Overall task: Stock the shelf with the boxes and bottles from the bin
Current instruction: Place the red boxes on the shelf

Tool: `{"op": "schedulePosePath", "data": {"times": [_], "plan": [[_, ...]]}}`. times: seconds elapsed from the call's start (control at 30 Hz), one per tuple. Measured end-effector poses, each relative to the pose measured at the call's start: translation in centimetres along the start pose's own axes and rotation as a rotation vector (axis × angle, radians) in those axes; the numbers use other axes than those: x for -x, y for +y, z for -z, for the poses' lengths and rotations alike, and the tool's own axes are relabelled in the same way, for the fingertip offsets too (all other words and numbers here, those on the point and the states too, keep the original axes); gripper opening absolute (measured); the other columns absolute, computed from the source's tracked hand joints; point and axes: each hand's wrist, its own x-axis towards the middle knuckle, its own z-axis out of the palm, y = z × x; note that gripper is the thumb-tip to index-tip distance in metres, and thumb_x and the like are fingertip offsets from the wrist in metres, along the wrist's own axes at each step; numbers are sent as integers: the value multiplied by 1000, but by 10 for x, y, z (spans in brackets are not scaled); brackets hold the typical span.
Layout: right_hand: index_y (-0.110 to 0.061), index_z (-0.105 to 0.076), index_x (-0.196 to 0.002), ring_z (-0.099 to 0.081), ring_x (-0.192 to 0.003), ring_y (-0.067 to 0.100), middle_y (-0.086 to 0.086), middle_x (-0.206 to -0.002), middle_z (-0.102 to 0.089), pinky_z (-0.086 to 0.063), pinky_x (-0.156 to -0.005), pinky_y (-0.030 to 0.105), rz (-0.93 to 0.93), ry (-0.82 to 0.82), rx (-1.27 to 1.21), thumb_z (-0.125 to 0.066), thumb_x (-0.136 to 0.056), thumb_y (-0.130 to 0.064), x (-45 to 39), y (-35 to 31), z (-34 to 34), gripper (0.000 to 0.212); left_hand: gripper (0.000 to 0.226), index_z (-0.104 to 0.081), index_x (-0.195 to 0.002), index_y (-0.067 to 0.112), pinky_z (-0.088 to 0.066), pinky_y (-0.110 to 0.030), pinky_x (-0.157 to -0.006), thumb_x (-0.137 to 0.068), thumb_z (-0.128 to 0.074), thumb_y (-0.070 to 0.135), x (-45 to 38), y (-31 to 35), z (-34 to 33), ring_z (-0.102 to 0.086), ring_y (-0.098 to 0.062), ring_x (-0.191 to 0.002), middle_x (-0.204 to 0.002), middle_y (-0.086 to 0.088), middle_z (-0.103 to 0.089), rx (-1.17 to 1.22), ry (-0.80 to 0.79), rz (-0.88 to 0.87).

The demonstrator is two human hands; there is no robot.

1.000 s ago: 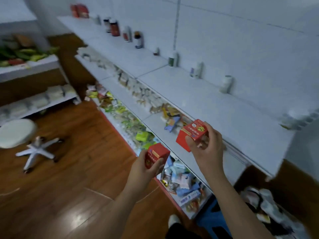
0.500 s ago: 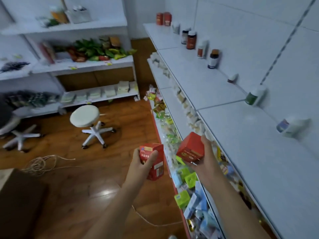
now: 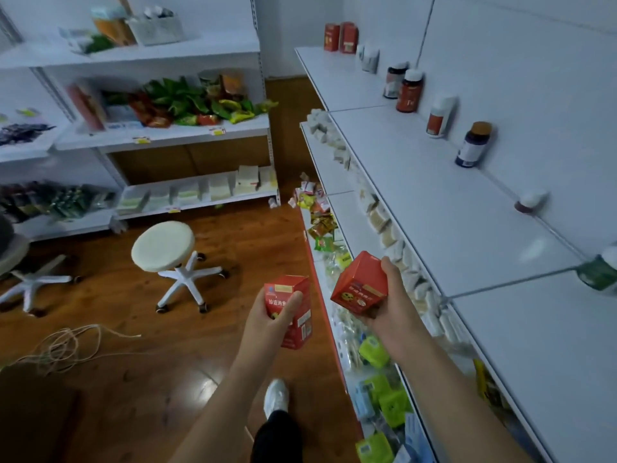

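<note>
A long white top shelf (image 3: 434,182) runs down the right of a stockroom, a row of bottles (image 3: 409,91) standing well apart along its back wall and two red boxes (image 3: 340,36) at its far end; a white stool (image 3: 163,243) sits on the wooden floor. In the foreground a person carries two more red cartons beside the lower shelves: the left hand (image 3: 272,315) has fingers and thumb wrapped round an upright red box (image 3: 292,310), while the right hand (image 3: 389,305) grips a second, tilted red box (image 3: 362,282) from its right side and underneath. Both cartons are in the air, short of the top shelf; the bin is out of view. The likely trouble is the tilted carton: held only by one side and its bottom, it could slip from the fingers, or clip the shelf's front edge on the way up and drop among the packets (image 3: 377,352) below. Compared with half a second earlier, the view has swung further along the aisle, the far boxes now sit nearer the frame's middle, and the right-hand carton has rolled to show its printed face.
</note>
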Motion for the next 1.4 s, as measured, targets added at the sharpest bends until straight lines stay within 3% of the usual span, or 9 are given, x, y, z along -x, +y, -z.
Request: {"op": "schedulePosePath", "data": {"times": [0.13, 0.27, 0.37, 0.53, 0.77, 0.97, 1.1, 1.27, 1.4], "plan": [[-18, -61, -122, -68, -101, 22, 10, -109, -71, -55, -88, 41, 24, 52, 7, -50, -91, -62, -67, -27, -53, 55, 45, -51, -108, 42, -53, -15, -64, -71, -64, 63, -93, 22, 16, -68, -7, -90, -107, 16, -66, -33, -28, -19], [-18, -56, -130, -65, -109, 27, 13, -117, -67, -51, -98, 49, 52, 66, -18, -53, -89, -62, -121, -69, -105, 59, 39, -48, -101, 45, -48, -10, -57, -70, -67, 59, -178, 64, 35, -65, 1, -84, -99, 23, -61, -114, -87, -57], [-20, -54, -132, -64, -109, 26, 13, -118, -66, -51, -99, 47, 120, 117, -45, -51, -90, -60, -157, -100, -135, 58, 40, -47, -104, 47, -50, -13, -64, -72, -69, 58, -241, 89, 46, -65, -2, -90, -100, 23, -61, -169, -146, -86], [-20, -54, -132, -64, -112, 26, 13, -119, -67, -49, -102, 47, 170, 150, -105, -52, -88, -61, -214, -133, -164, 60, 43, -49, -112, 44, -51, -10, -60, -77, -72, 54, -332, 114, 40, -67, 1, -89, -101, 23, -64, -161, -210, -111], [-17, -59, -126, -64, -112, 26, 14, -119, -67, -50, -100, 44, 204, 194, -188, -52, -91, -58, -332, -187, -189, 54, 44, -51, -114, 44, -53, -14, -65, -76, -72, 54, -463, 140, 17, -66, 6, -93, -101, 24, -68, -140, -301, -110], [-20, -55, -132, -64, -115, 29, 13, -123, -66, -48, -102, 49, 296, 142, -306, -51, -90, -60, -454, -256, -215, 59, 56, -47, -124, 44, -59, -22, -78, -75, -70, 57, -606, 179, -18, -67, -8, -102, -116, 18, -64, -114, -290, -114], [-18, -53, -136, -63, -116, 33, 15, -125, -65, -50, -95, 50, 292, 108, -376, -49, -89, -62, -535, -311, -236, 65, 59, -43, -124, 42, -56, -16, -65, -73, -66, 59, -694, 232, -40, -65, -10, -101, -113, 19, -60, -132, -282, -134], [-20, -61, -126, -67, -106, 33, 17, -123, -67, -47, -95, 51, 240, 3, -460, -47, -90, -65, -613, -370, -269, 59, 56, -43, -124, 42, -52, -12, -58, -74, -61, 60, -787, 277, -51, -67, -8, -94, -109, 16, -63, -119, -223, -168], [-23, -59, -127, -66, -108, 32, 16, -123, -67, -45, -91, 47, 243, -56, -452, -41, -82, -75, -670, -394, -283, 71, 45, -48, -116, 46, -56, -18, -64, -75, -61, 60, -852, 292, -59, -70, -9, -93, -109, 13, -67, -100, -233, -151]]}}
